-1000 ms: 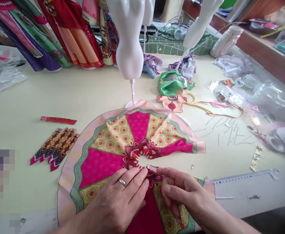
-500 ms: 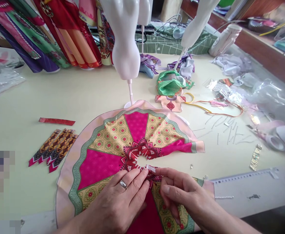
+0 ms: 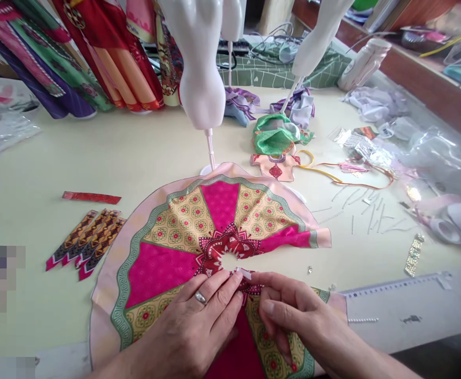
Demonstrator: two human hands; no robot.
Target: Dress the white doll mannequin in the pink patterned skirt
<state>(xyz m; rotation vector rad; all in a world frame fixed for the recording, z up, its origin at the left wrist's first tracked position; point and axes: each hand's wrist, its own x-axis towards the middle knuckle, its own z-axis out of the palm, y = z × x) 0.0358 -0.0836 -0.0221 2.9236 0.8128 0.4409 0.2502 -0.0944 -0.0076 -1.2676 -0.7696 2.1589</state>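
Note:
A round cloth skirt panel [image 3: 159,271], with magenta and yellow patterned wedges, a green border and a pale edge, lies flat with a slit on its right. My left hand [image 3: 207,321], wearing a ring, rests on it with fingers stretched out below the central hole. Those fingertips touch a short white strip [image 3: 245,273], which looks like tape, at the hole's edge. On the strip's right end is the index fingertip of my right hand [image 3: 297,310]; that finger is extended, the thumb stands apart from it and the other fingers are loosely bent.
Behind the panel stands a white mannequin [image 3: 202,79]. Patterned cloth strips [image 3: 84,242] and a red strip [image 3: 92,197] lie at left. A tiny top [image 3: 276,167], short bead chains [image 3: 372,210] and a ruler [image 3: 396,310] are at right.
My left fingertips have shifted slightly up and right onto the white strip. My right hand has hardly moved.

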